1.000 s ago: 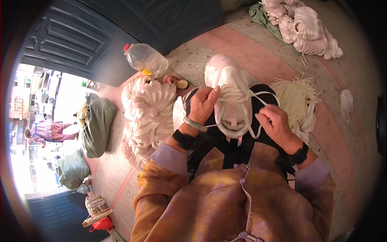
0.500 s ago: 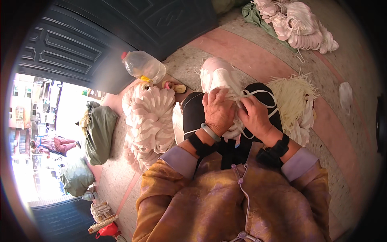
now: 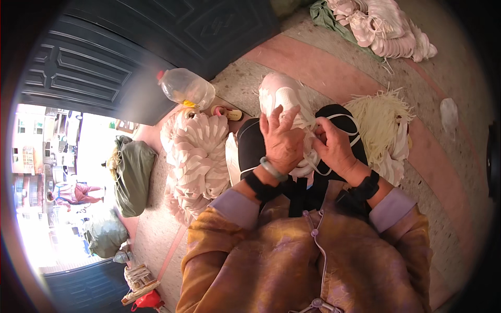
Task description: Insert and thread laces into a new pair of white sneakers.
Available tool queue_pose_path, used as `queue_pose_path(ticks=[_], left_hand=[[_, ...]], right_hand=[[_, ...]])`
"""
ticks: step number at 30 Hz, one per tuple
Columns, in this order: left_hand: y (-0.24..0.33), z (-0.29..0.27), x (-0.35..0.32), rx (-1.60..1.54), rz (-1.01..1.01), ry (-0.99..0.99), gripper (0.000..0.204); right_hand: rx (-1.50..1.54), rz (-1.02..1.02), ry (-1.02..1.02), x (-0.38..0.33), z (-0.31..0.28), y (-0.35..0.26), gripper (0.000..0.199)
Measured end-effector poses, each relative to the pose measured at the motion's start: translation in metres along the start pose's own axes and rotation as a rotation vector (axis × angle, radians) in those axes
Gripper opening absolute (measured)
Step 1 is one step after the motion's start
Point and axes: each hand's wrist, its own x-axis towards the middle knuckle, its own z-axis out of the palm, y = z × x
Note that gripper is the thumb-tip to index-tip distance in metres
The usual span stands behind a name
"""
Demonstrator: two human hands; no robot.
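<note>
A white shoe upper [image 3: 283,94] with a perforated patch rests across my lap, between my black-clad knees. My left hand [image 3: 282,141] lies over its near part, fingers spread and partly lifted; its thumb is hard to make out. Close on the right, my right hand [image 3: 334,148] is closed with bent fingers, pinching a white shoelace [image 3: 357,125] at the upper's lacing edge. The lace loops out over my right knee. Where the lace meets the upper is mostly hidden by my fingers.
A layered pile of white uppers [image 3: 195,151] stands left, below a plastic jug [image 3: 187,87] and a sandal [image 3: 228,112]. Pale laces [image 3: 381,117] hang in a bundle at the right. More uppers [image 3: 383,31] lie far right. A green sack [image 3: 133,175] sits by the doorway.
My left hand's fingers have lifted and spread from lying flatter on the upper. My right hand's fingers have curled more tightly. The view has shifted slightly.
</note>
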Motion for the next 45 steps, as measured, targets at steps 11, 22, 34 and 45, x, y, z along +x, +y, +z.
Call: queue_pose_path(ticks=[11, 22, 34, 45], left_hand=[[-0.148, -0.116, -0.162, 0.384, -0.595, -0.019, 0.007], [-0.104, -0.082, -0.138, 0.432, -0.452, -0.339, 0.014], [-0.069, -0.04, -0.066, -0.08, -0.272, -0.088, 0.022], [-0.056, -0.017, -0.045, -0.075, -0.131, -0.135, 0.02]], right_hand=[[0.013, -0.047, 0.024, -0.002, 0.0, 0.01, 0.036], [-0.061, -0.106, 0.046, 0.005, 0.003, 0.022, 0.035], [0.253, 0.244, -0.001, 0.028, -0.022, 0.012, 0.023], [0.931, 0.665, -0.423, 0.041, -0.047, 0.016, 0.021]])
